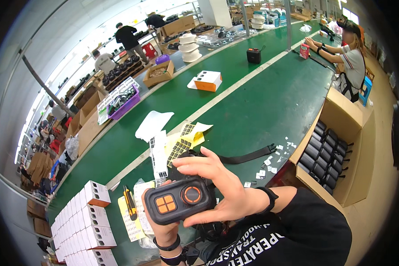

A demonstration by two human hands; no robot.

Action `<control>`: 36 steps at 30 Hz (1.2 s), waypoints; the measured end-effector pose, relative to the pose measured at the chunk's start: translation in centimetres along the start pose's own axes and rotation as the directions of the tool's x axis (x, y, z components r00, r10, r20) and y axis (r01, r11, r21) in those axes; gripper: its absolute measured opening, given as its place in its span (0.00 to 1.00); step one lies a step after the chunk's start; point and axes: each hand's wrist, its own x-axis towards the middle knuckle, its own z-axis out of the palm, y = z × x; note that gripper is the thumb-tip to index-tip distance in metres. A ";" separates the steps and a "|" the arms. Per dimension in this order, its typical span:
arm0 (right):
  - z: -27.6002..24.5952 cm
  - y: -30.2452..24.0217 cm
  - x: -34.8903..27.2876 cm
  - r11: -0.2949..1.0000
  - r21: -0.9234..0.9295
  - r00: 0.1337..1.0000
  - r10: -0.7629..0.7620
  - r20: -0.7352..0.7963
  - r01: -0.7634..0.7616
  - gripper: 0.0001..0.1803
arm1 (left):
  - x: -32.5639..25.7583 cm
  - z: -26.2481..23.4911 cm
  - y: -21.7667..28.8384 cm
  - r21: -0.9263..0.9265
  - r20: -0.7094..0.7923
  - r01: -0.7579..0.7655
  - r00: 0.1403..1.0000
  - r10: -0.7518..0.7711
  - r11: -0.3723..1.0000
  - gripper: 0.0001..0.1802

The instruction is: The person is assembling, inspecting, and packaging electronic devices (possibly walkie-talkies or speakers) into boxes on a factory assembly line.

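Both my hands hold a black handheld device with orange square buttons and an orange-ringed round dial, lifted above the green work table. My left hand grips its lower left end from below. My right hand wraps its top and right side, fingers spread over the upper edge. A black strap trails from behind the device across the table. Sheets of small stickers, yellow and white, lie just beyond the device.
Stacked white-and-orange boxes sit at the near left beside a yellow-black cutter. An open carton of black devices stands at right. A seated person works at the far right; more people stand at far left. Paper scraps lie nearby.
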 end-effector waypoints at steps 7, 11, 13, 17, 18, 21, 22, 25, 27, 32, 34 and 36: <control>0.1 -0.5 -0.5 1.000 -0.001 0.999 -0.014 -0.039 0.014 0.47 | -1.5 2.0 -0.5 -0.150 -0.071 -0.013 0.997 0.002 0.989 0.50; 0.3 0.1 -1.7 0.921 0.318 0.974 0.217 0.067 -0.227 0.43 | -1.9 1.5 0.0 0.091 0.070 -0.133 0.989 0.127 0.987 0.50; -0.2 0.2 -1.5 0.953 0.226 0.978 0.179 0.109 -0.200 0.44 | -0.9 2.0 0.6 0.205 0.125 -0.328 0.943 0.308 0.922 0.50; -0.6 -0.2 -1.7 0.934 0.256 0.962 0.205 0.183 -0.248 0.43 | -0.2 0.7 3.5 0.419 0.412 -0.627 0.776 0.477 0.657 0.40; -0.7 -0.5 -1.7 0.933 0.258 0.961 0.205 0.187 -0.250 0.43 | -0.4 0.7 4.2 0.492 0.470 -0.644 0.763 0.445 0.586 0.37; -0.7 -0.8 -1.9 0.856 0.310 0.903 0.342 0.259 -0.414 0.42 | -1.0 1.8 4.3 0.585 0.418 -0.613 0.789 0.451 0.531 0.32; -0.5 -0.6 -1.9 0.839 0.325 0.894 0.363 0.263 -0.437 0.42 | -1.0 1.9 4.2 0.609 0.389 -0.595 0.800 0.456 0.524 0.32; -0.6 -0.9 -1.7 0.781 0.315 0.840 0.470 0.272 -0.540 0.40 | -1.2 2.5 3.8 0.617 0.261 -0.489 0.866 0.426 0.616 0.32; -0.4 -0.6 -1.3 0.683 0.387 0.785 0.542 0.301 -0.620 0.39 | -0.8 2.7 3.6 0.606 0.204 -0.445 0.888 0.412 0.659 0.30; -0.4 0.2 -1.4 0.354 0.632 0.701 0.546 0.459 -0.690 0.26 | -0.6 2.5 3.0 0.407 -0.026 -0.216 0.968 0.248 0.888 0.27; -0.5 0.3 -1.4 0.347 0.621 0.690 0.547 0.475 -0.703 0.26 | -0.5 2.5 2.9 0.423 -0.029 -0.217 0.967 0.252 0.880 0.26; -0.4 0.3 -1.4 0.338 0.610 0.677 0.545 0.494 -0.717 0.27 | -0.3 2.1 2.8 0.464 -0.027 -0.223 0.964 0.265 0.857 0.24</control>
